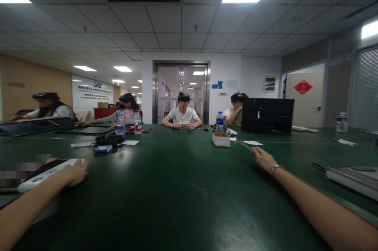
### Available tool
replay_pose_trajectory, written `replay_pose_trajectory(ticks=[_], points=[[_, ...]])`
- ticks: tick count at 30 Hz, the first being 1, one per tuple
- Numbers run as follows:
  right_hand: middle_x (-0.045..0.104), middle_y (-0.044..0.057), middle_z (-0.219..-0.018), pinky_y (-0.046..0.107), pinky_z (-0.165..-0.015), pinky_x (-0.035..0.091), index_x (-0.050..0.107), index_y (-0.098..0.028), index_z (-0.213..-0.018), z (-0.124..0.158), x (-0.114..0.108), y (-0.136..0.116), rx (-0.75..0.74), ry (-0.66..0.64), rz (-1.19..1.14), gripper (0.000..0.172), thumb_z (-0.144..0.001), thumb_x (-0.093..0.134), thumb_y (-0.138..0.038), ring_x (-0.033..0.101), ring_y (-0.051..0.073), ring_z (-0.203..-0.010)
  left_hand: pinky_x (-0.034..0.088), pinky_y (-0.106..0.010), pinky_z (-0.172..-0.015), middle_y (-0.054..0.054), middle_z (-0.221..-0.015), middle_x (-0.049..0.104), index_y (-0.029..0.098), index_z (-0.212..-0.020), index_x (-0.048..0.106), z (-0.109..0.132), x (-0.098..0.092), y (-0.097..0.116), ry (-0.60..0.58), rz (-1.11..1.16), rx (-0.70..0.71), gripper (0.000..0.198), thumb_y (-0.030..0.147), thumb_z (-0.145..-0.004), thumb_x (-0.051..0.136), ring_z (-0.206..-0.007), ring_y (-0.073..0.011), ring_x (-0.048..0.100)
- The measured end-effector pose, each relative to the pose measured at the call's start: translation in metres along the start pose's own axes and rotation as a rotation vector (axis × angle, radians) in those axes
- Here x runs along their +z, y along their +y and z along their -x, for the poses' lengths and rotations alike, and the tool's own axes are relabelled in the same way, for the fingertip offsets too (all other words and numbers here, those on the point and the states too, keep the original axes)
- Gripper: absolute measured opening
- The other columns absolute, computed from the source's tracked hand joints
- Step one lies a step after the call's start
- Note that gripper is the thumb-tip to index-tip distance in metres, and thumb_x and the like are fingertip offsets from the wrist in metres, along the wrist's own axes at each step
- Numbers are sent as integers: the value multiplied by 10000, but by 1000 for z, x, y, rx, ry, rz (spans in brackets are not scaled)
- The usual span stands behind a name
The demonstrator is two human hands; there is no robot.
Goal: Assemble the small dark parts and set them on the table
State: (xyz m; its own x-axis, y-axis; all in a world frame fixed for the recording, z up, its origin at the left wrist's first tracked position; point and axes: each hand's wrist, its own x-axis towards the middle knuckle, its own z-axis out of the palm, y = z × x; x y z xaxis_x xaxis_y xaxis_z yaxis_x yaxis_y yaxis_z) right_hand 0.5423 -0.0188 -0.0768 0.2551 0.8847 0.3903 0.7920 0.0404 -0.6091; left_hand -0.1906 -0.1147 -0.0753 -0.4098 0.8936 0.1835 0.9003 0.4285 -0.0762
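Observation:
At the left, my left hand (76, 173) is closed around the right end of a long white bar (49, 174) that looks like a power strip. The bar lies slantwise at the edge of a dark flat thing, part of which is blurred out. My right hand (264, 159), with a bracelet at the wrist, reaches far over the table on the right. Its fingers are pinched together on the near end of a thin greyish strip or cord (245, 145), too small to name surely. That thin thing runs away towards a small open box (221, 139) and a white paper (252, 143).
A green table (165, 188) spreads before me. On it stand water bottles (138, 122), a black monitor-like case (267, 115), a blue-white packet (102, 149) and, at right, a flat grey stack (354, 178). Several people with headgear sit around, one person (183, 115) opposite.

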Motion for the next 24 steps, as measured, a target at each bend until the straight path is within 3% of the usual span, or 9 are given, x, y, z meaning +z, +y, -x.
replay_pose_trajectory(ticks=[4, 7, 12, 15, 18, 21, 24], points=[[495, -17, -459, 263, -516, 380, 506, -200, -747, -4, 2, 2, 82, -4, -81, 333, -841, 247, -387, 518, 156, -461, 365, -274, -775, -88, -1180, 554, 199, -1076, 516, 3, -3, 8, -121, -47, 163, 338, 171, -805, 317, -921, -183, 569], [483, -15, -456, 265, -510, 385, 500, -191, -701, -7, 4, 2, 118, 10, -128, 316, -827, 259, -351, 502, 149, -439, 365, -266, -777, -101, -1106, 573, 172, -1054, 519, 1, -2, 22, -101, -50, 241, 329, 173, -831, 277, -907, -172, 564], [441, -27, -449, 258, -470, 363, 497, -193, -674, -5, 10, -3, 83, -20, -133, 352, -808, 300, -452, 458, 140, -424, 395, -339, -797, -169, -1176, 502, 121, -1197, 440, -1, -3, 62, -9, -128, 393, 411, 119, -818, 280, -972, -235, 553], [482, -22, -498, 247, -483, 362, 482, -195, -658, -3, 15, -8, 19, -49, -56, 312, -730, 452, -497, 469, 133, -465, 417, -362, -785, -169, -1177, 500, 120, -1190, 455, -1, -9, 96, 11, -163, 442, 440, 57, -783, 299, -972, -249, 557], [542, -7, -581, 246, -508, 374, 469, -200, -704, -2, 18, -8, 10, 9, -5, 255, -665, 555, -436, 498, 139, -510, 439, -370, -775, -163, -1168, 509, 137, -1154, 492, -2, -17, 139, 20, -192, 494, 412, 64, -786, 322, -979, -253, 558], [546, -2, -595, 259, -532, 386, 435, -209, -748, -2, 17, -7, 12, 72, -16, 252, -699, 519, -441, 517, 154, -537, 457, -388, -756, -163, -1120, 533, 170, -1098, 539, -2, -22, 188, 65, -206, 534, 355, 106, -816, 332, -981, -259, 559], [522, -13, -564, 270, -559, 391, 417, -216, -735, -1, 14, -7, -36, 47, -36, 261, -757, 439, -475, 521, 159, -545, 473, -402, -714, -170, -1084, 546, 173, -1050, 567, 2, -26, 236, 59, -212, 558, 332, 95, -818, 342, -973, -272, 557]])
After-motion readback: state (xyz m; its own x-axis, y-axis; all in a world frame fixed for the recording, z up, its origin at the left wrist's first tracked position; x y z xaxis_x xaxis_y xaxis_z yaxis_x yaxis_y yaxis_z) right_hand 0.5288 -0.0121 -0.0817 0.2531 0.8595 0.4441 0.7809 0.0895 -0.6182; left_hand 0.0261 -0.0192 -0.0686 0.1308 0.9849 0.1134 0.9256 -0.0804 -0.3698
